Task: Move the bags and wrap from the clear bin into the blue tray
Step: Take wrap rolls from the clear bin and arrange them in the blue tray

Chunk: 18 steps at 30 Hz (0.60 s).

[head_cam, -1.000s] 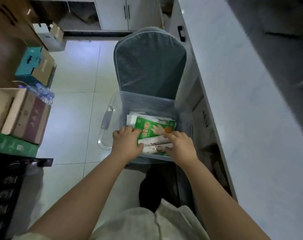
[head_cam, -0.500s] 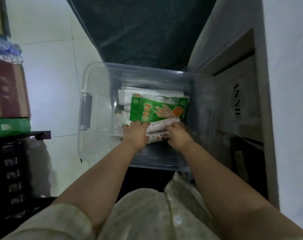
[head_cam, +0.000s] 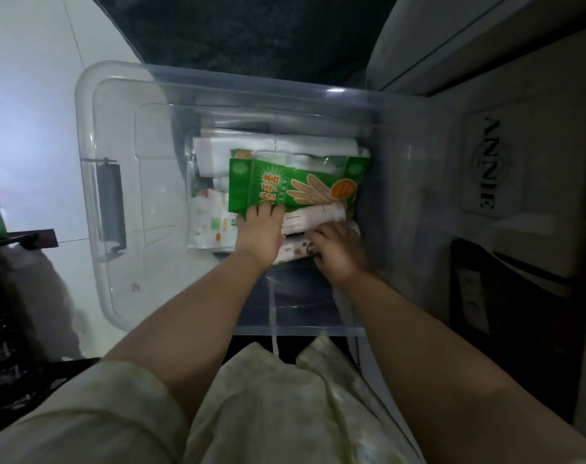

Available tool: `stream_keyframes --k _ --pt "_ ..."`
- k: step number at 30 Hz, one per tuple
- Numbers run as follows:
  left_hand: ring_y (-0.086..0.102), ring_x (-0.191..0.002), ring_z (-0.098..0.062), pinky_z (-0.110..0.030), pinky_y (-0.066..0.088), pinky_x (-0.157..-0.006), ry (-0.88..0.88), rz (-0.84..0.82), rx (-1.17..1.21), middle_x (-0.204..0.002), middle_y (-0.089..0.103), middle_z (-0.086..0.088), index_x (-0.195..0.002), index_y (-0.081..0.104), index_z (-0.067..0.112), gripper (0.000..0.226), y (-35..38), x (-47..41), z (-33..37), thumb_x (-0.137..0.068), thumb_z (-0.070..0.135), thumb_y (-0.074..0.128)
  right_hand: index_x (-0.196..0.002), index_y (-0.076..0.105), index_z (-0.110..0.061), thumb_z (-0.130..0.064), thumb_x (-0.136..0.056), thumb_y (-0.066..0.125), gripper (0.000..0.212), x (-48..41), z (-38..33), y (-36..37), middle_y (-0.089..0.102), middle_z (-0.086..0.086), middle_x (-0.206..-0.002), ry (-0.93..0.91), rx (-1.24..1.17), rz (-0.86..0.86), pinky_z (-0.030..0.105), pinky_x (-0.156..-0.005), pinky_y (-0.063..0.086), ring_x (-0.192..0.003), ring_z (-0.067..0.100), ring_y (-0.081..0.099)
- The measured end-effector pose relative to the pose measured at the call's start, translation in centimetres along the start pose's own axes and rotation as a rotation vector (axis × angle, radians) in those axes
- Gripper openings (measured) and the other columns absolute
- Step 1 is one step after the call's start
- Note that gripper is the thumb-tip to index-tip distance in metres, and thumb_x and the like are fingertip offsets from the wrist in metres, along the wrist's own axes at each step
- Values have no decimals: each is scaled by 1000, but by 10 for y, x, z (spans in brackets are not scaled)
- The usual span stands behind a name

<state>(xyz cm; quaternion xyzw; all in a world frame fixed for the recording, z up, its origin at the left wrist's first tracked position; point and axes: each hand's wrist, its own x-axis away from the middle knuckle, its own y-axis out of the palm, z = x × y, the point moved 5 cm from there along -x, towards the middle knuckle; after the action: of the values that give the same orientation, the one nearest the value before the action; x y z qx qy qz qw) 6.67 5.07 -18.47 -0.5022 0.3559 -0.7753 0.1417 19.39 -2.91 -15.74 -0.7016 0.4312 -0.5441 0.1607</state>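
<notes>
The clear bin (head_cam: 94,182) stands on the floor below me with a pile of packs in its right half. On top lies a green glove pack (head_cam: 295,185) printed with hands. Under it are white folded bags (head_cam: 271,149), a white pack with orange and green print (head_cam: 211,226), and a white roll of wrap (head_cam: 313,217). My left hand (head_cam: 260,231) rests on the near edge of the green pack, fingers curled over it. My right hand (head_cam: 338,249) grips the low packs beside the roll. The blue tray is out of view.
A dark grey chair cover (head_cam: 251,31) hangs just behind the bin. A grey cabinet and a box lettered ANNIE (head_cam: 489,162) close off the right side. White floor tiles (head_cam: 27,112) lie to the left, with a dark rack (head_cam: 4,313) at the lower left.
I have leaned in closer over the bin, so it fills the view. Both hands stay on the near edge of the pile, and the right hand has slid slightly right.
</notes>
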Motion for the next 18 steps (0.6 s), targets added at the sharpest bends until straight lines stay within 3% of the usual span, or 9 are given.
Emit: stream_keyframes --k 4,8,12,15,18 --pt "42 -115 -33 -50 33 -100 13 155 -88 -126 48 -10 -136 45 23 55 -25 10 -21 -84 26 62 -121 60 -11 -8 -80 60 41 -8 -17 6 56 16 -124 -127 56 6 43 -92 40 -112 39 49" --pt "44 -115 -34 -54 26 -107 -19 251 -134 -121 51 -11 -133 49 25 51 -33 12 -41 -84 16 59 -120 61 -8 -3 -75 63 45 -16 -30 22 61 19 -116 -243 188 39 45 -84 49 -99 38 58" --pt "45 -112 -34 -49 32 -101 5 237 -159 -122 52 -13 -138 44 22 52 -15 7 -38 -87 16 54 -135 43 -13 -8 -88 52 49 -20 -12 40 52 16 -122 -151 244 -34 45 -98 36 -113 36 46" --pt "47 -107 -36 -49 37 -91 20 239 -188 -120 52 -16 -139 42 23 56 -3 3 -31 -86 15 56 -128 50 -14 -11 -86 54 42 -24 -8 44 55 15 -113 -124 238 -17 45 -93 38 -106 36 48" --pt "45 -109 -35 -49 38 -90 30 209 -212 -125 51 -14 -139 39 23 60 -4 -1 -30 -83 16 59 -123 53 -13 -9 -83 56 41 -21 -9 41 56 16 -110 -139 212 -10 45 -89 39 -103 36 48"
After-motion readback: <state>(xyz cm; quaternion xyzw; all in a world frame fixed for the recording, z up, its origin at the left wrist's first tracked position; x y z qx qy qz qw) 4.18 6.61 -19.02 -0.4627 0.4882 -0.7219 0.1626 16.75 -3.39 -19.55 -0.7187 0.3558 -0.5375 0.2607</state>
